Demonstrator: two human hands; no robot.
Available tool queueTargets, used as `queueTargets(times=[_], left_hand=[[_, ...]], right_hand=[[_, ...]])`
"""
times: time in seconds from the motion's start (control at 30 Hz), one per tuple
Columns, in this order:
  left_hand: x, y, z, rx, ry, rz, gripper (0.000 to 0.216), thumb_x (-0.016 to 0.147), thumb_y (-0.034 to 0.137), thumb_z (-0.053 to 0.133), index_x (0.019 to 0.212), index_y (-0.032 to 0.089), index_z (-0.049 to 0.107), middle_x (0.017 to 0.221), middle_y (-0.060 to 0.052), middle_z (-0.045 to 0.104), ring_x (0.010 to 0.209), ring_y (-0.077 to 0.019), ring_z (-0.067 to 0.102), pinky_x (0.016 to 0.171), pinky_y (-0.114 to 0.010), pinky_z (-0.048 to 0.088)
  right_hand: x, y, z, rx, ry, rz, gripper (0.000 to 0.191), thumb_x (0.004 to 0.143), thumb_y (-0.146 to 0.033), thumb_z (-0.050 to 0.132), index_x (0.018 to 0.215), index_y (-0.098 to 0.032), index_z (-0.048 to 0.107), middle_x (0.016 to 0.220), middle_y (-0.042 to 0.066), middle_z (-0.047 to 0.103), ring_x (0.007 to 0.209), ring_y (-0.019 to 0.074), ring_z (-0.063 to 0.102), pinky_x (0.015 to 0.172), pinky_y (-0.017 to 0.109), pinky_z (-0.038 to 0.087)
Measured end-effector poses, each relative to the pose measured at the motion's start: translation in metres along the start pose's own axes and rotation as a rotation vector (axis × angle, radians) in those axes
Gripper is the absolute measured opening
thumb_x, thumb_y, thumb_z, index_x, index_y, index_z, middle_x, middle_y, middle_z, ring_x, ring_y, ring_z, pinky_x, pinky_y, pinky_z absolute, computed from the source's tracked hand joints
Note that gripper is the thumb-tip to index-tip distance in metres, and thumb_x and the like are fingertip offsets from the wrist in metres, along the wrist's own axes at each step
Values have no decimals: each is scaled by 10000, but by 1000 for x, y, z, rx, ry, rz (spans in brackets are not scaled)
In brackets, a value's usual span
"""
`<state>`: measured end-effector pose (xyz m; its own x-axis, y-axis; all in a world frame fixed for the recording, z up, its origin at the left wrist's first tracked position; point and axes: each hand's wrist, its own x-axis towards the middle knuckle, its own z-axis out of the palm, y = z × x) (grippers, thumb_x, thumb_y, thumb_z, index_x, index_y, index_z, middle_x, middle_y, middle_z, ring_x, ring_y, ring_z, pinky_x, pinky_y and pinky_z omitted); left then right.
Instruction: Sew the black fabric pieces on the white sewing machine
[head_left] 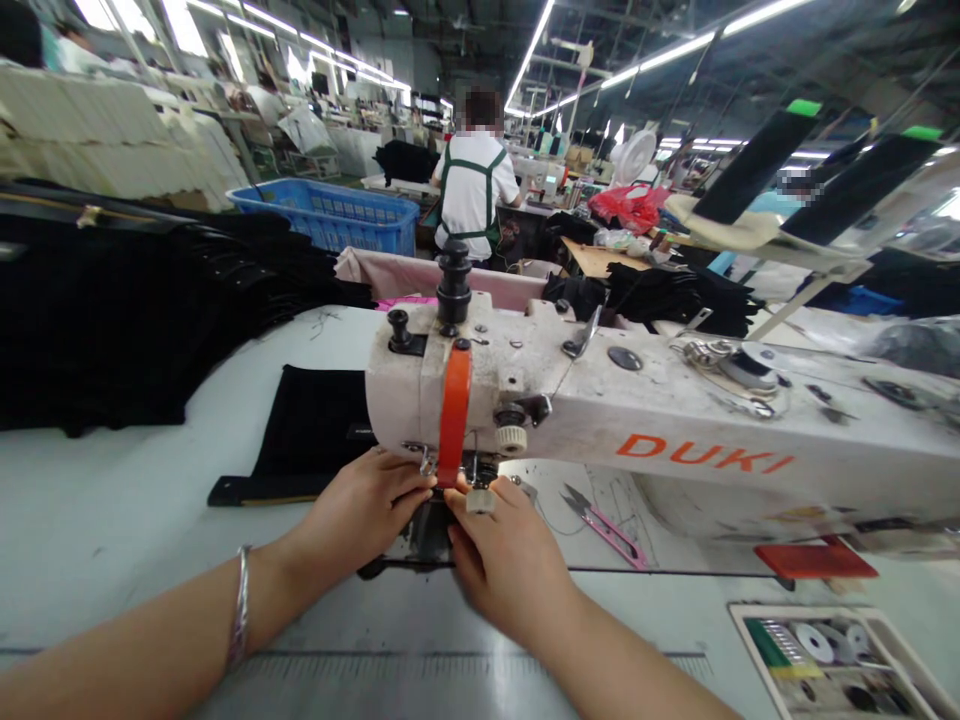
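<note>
A white sewing machine marked DUKI, with an orange guard at its head, stands on the grey table. Both my hands are under the machine head by the needle. My left hand lies on a piece of black fabric, its fingers bent and pressed down beside the presser foot. My right hand is just right of it, fingers curled onto the dark cloth below the needle. The fingertips of both hands are partly hidden under the machine. A silver bangle circles my left wrist.
Pink thread snips lie right of the needle. A tray of bobbins sits at the front right. Black garments are heaped at the left, a blue basket stands behind them, and a person in a white shirt works farther back.
</note>
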<state>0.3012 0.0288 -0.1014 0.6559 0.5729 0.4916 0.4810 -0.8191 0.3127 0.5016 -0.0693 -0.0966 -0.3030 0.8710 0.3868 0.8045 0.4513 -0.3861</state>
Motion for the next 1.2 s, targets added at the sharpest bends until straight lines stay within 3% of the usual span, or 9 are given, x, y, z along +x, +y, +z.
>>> queueTargets(times=[0.5,0.7,0.9,1.0,1.07,1.13,1.2], left_hand=[[2,5,3,-40,36,-17,244,966,135,558,848,211,758,926,-66,798,923,-245,735,881,-380,613],[0,9,2,-76,47,-18,231,961,109,565,856,212,742,889,-47,778,893,-216,726,871,-351,614],[1,6,4,-77,-11,-34,193,970,116,590,910,200,753,990,-64,794,997,-230,728,946,-375,606],[5,-5,-12,-60,-101,-29,148,955,178,664,1039,224,777,1100,-54,787,1062,-221,723,991,-365,595],[-1,-14,-32,-39,-168,-28,318,882,286,792,1196,247,762,1218,-70,754,1152,-255,696,1050,-408,569],[-24,-20,-53,9,-238,-54,724,728,462,922,1384,272,684,1328,-120,697,1231,-344,651,1069,-510,548],[-63,-20,-71,96,-345,-89,1145,542,640,966,1552,337,522,1432,-153,634,1275,-431,615,1047,-590,541]], right_hand=[[-2,1,2,-5,10,10,364,939,-70,558,1276,-145,674,1287,144,707,1003,300,599,880,459,569],[-6,1,3,12,7,5,372,951,-68,552,1296,-141,670,1269,152,715,1088,319,611,967,511,562],[-5,3,4,20,51,-13,364,941,-42,525,1264,-122,675,1234,163,722,1120,328,606,966,522,573],[-5,4,4,6,74,-20,396,937,-31,520,1299,-121,654,1210,161,720,1112,322,603,948,509,581],[-6,5,4,10,102,-25,390,929,-23,518,1275,-135,660,1178,152,714,1068,308,606,919,493,589],[-6,6,4,24,136,-26,367,922,-20,523,1228,-156,673,1148,138,705,1033,294,606,901,480,593],[-7,9,5,38,162,-23,356,922,-26,531,1214,-173,674,1143,128,696,1037,288,609,907,475,592]])
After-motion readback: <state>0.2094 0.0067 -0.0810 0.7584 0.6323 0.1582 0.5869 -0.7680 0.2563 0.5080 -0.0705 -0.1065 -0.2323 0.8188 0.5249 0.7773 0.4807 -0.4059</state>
